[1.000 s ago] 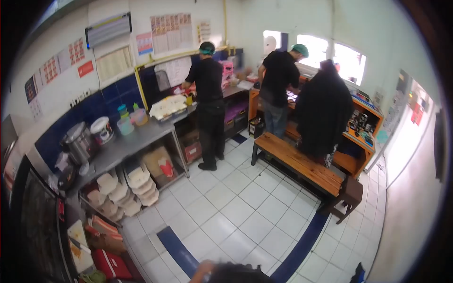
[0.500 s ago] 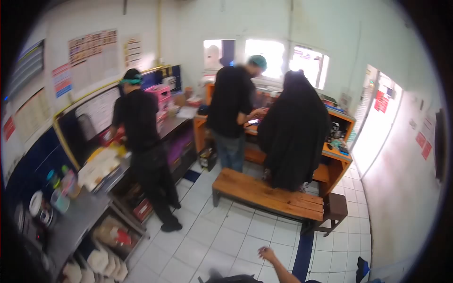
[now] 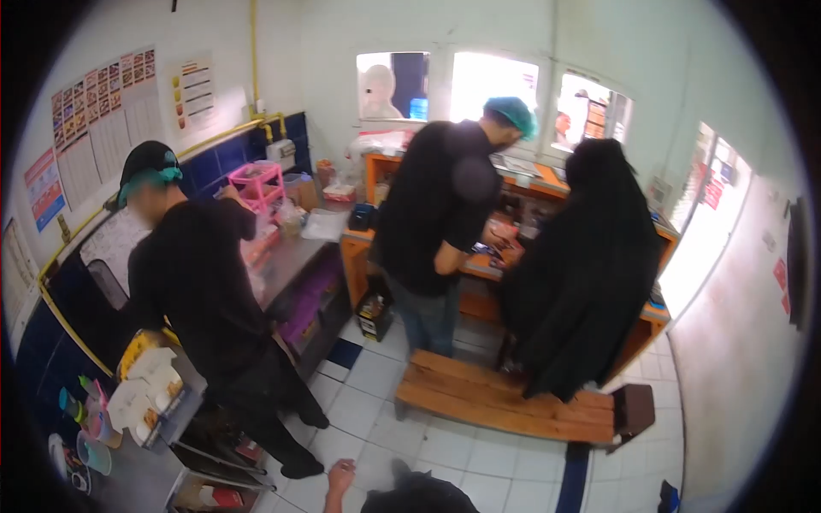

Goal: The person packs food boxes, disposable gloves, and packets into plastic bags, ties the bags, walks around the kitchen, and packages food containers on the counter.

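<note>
My left hand (image 3: 340, 477) shows at the bottom, left of a dark rounded shape (image 3: 419, 496) that seems to be my own clothing or gear. Its fingers are loosely bent, and nothing can be seen in them. It hangs over the white tiled floor (image 3: 342, 436), touching no object. My right hand is out of the picture. Nearest to the left hand are the dark shoes of a person (image 3: 197, 248) in black, who stands at the metal counter (image 3: 141, 479). Open white boxes with food (image 3: 154, 385) lie on that counter.
A wooden bench (image 3: 479, 398) crosses the floor ahead, with a brown stool (image 3: 633, 415) at its right end. Behind it a person in a green hair cover (image 3: 436, 205) and a person in a long black garment (image 3: 590, 274) stand at an orange counter (image 3: 355, 256). A bright doorway (image 3: 705, 214) is at right.
The view has moved forward and turned; people and bench look nearer. My right hand has left the picture, and my left hand has come in. The person at left now reaches towards the pink rack.
</note>
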A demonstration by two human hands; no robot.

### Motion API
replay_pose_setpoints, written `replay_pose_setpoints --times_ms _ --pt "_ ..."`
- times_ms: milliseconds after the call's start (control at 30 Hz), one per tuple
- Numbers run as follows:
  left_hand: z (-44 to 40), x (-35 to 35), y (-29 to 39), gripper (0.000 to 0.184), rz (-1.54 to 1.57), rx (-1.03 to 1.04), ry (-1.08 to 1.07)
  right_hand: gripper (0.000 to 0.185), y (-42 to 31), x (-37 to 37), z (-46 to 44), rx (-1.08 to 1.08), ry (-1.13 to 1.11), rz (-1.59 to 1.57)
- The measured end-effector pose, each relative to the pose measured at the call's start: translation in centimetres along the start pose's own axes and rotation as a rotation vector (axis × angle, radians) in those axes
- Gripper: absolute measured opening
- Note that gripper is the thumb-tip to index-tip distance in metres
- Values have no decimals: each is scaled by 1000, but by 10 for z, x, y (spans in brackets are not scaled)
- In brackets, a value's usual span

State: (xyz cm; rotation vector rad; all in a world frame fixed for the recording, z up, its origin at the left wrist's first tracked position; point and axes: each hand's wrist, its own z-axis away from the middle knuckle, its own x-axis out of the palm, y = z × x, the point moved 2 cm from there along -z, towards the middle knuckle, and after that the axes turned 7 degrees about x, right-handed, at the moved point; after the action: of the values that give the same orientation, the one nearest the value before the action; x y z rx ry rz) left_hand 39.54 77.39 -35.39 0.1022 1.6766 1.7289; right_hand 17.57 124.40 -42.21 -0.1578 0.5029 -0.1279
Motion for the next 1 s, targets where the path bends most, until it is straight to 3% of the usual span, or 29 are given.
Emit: replay_pose_setpoints --times_ms 67,133,167,200,333,367,400,433,500,667,700,733,800,867,933,1000 --pt "-29 12 -41 22 -27 -91 -1 20 -100 -38 -35 -140 40 6" --pt "-37 7 -24 25 -136 104 -62 18 -205 -75 -73 -327 87 23" --pt "-41 9 -20 27 -98 -16 -48 17 -257 -93 -90 -420 97 13" --pt "-50 2 7 29 -48 -146 -16 17 -314 -112 -97 -514 95 -5" --pt "-113 -22 70 24 13 -40 30 15 -559 -149 -123 -920 46 -195" --pt "-136 -33 86 25 22 -17 65 14 -622 -146 -136 -1104 21 -285" --pt "-156 -49 119 26 31 5 67 18 -669 -147 -118 -1011 -144 -410" --pt "-181 -55 127 26 68 19 46 19 -717 -159 -84 -1073 -101 -217" --pt "-222 -79 151 26 108 28 21 19 -785 -152 -9 -1013 -189 -388" --pt "-324 -144 192 25 91 16 177 15 -901 -98 52 -1263 -282 -262" --pt "-343 -158 198 24 58 134 312 15 -909 -95 65 -1243 -295 -245" --pt "-358 -173 210 24 55 112 314 15 -926 -91 87 -1257 -286 -204" --pt "-388 -216 238 22 121 134 549 14 -977 -79 116 -1279 -298 -171" --pt "-412 -256 261 20 134 136 656 15 -1021 -72 129 -1346 -176 -76" --pt "-437 -290 271 19 153 125 818 14 -1073 -66 157 -1375 -195 -86" --pt "-465 -327 289 21 109 157 1001 15 -1121 -53 164 -1514 -66 -45"
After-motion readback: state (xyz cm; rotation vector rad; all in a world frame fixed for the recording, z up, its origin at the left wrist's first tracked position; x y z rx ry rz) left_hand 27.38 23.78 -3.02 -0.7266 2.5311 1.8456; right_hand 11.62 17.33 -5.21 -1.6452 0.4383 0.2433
